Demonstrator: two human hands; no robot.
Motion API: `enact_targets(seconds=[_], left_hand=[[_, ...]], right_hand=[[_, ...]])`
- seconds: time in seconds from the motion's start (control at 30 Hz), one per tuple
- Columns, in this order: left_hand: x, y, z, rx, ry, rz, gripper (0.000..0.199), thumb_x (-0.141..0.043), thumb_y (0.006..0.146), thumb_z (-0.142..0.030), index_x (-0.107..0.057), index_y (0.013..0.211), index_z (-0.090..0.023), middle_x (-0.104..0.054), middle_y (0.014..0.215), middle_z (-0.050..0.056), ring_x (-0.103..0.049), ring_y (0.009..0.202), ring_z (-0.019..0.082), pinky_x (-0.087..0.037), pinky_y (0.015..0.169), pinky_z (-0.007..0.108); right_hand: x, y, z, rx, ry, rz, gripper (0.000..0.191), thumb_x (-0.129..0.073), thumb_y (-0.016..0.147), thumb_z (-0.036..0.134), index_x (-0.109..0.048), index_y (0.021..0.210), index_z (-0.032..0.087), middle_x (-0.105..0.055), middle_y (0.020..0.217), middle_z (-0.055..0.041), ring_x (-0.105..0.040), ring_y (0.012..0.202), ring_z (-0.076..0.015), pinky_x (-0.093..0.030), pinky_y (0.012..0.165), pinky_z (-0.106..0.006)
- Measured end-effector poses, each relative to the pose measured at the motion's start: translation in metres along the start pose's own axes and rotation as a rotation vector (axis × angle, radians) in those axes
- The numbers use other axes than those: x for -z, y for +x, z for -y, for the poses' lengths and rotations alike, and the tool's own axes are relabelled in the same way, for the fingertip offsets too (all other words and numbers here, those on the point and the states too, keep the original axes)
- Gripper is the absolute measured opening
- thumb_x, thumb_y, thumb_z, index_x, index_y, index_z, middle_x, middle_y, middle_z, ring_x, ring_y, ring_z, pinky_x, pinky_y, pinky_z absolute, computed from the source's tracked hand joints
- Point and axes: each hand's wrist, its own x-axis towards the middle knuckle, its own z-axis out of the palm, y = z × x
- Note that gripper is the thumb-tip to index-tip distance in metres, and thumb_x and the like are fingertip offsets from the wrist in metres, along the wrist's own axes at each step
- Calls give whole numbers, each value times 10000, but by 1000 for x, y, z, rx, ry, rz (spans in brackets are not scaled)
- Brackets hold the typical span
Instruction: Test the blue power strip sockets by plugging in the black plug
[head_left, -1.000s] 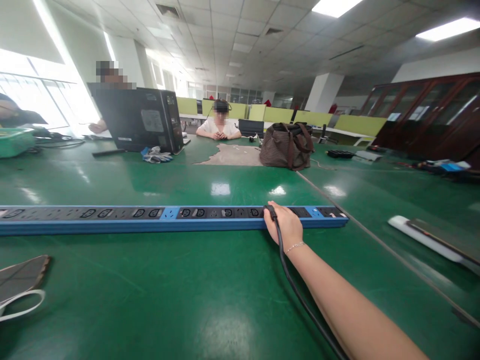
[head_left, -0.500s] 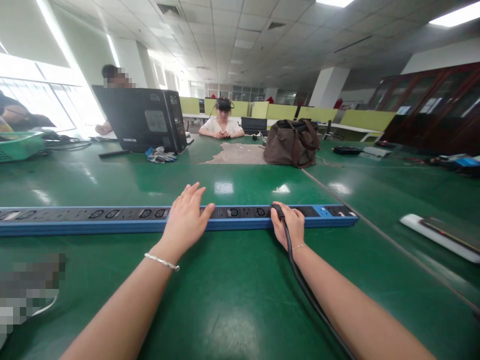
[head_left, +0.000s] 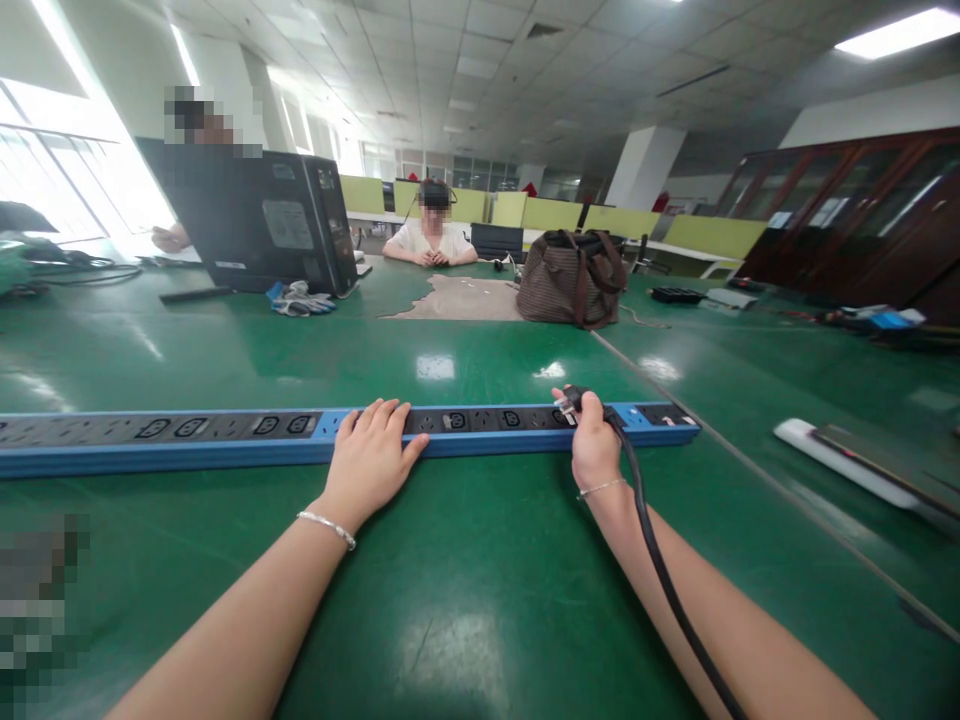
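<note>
A long blue power strip [head_left: 480, 442] with black sockets lies crosswise on the green table. My left hand [head_left: 373, 452] rests flat over its middle, fingers stretched out and holding nothing. Above the right part of the strip, my right hand [head_left: 598, 445] is closed around a black power plug [head_left: 576, 397]. The plug's metal prongs show, pointing left and clear of the sockets. From the plug a black cable [head_left: 651, 540] runs down past my right forearm to the bottom edge.
A black computer case [head_left: 281, 225], gloves [head_left: 300, 299] and a brown bag [head_left: 570, 280] stand or lie farther back. Across the table sits a person [head_left: 431, 235]; another is partly behind the case. A white and dark flat device [head_left: 847, 460] lies at right.
My right hand has turned, bringing the plug's prongs into view, off the strip's face. My left hand has settled from a raised pose onto the strip. The camera view has shifted slightly.
</note>
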Motion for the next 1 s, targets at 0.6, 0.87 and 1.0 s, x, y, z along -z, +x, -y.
enact_targets(seconds=[0.6,0.87,1.0], left_hand=[[1,-1,1,-10,-78,-7,515,-453,865,-479,-511,1276,-174,-556,1332,144,-463,1267,297,-312,1053,484],[1,-1,1,6,-98,-13,501,-458,863,-462,-514,1263,-165,-561,1330,134,-457,1274,290,-304,1059,473],[1,-1,1,2,-90,-20,466,-452,864,-399,-523,1251,-147,-566,1326,130,-458,1272,288,-304,1057,473]], right_hand=[[-86,-49,119,105,-189,388,367,-368,951,386,-705,917,245,-743,878,-29,-677,877,-208,-453,868,-340],[-95,-57,124,132,-254,370,358,-378,948,375,-689,1010,210,-719,1054,-75,-634,1039,-237,-359,995,-405],[-99,-62,127,165,-309,354,378,-414,932,365,-657,1122,148,-700,1105,-122,-621,1081,-252,-371,995,-404]])
